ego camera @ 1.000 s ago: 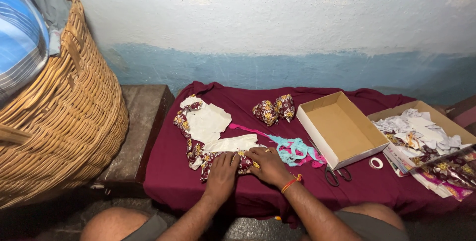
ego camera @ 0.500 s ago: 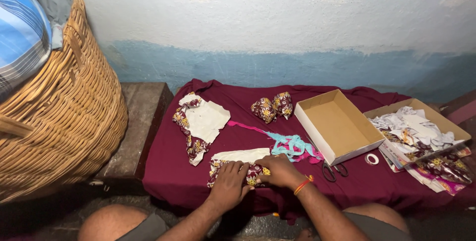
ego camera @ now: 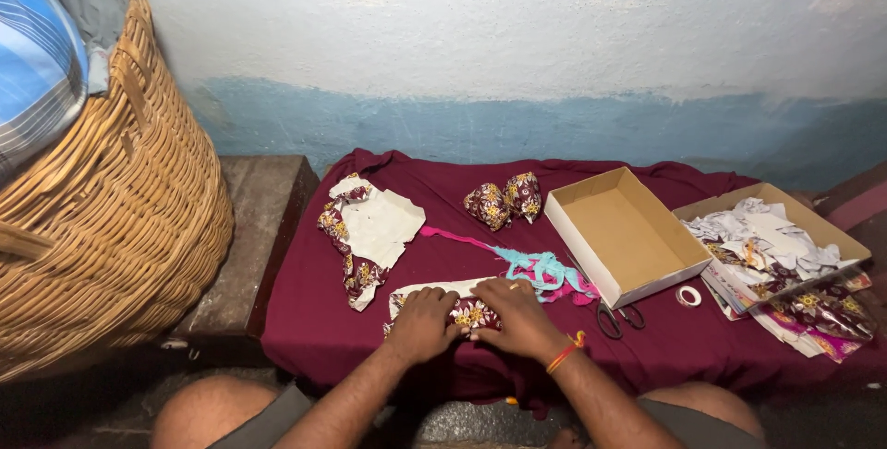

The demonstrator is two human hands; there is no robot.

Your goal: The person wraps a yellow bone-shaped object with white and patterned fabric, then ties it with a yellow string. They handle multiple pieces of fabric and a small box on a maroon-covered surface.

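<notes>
Both hands pressing a floral fabric piece flat at the front edge of the maroon cloth.

Left to right: wicker basket (ego camera: 102, 227) far left; a second floral piece with white lining (ego camera: 370, 232) on the maroon cloth (ego camera: 305, 320); left hand (ego camera: 423, 322) and right hand (ego camera: 519, 318), fingers curled down on the floral fabric piece (ego camera: 473, 312), gripping its edges; turquoise and pink ribbon (ego camera: 545, 273) just beside; scissors (ego camera: 617, 318); empty cardboard box (ego camera: 621, 235); tape roll (ego camera: 688, 297); box of scraps (ego camera: 771, 241) far right.

Both hands, left hand (ego camera: 423, 322) and right hand (ego camera: 516, 318), now press a smaller floral piece (ego camera: 471, 312) nearer the maroon cloth's (ego camera: 305, 320) front edge.
</notes>
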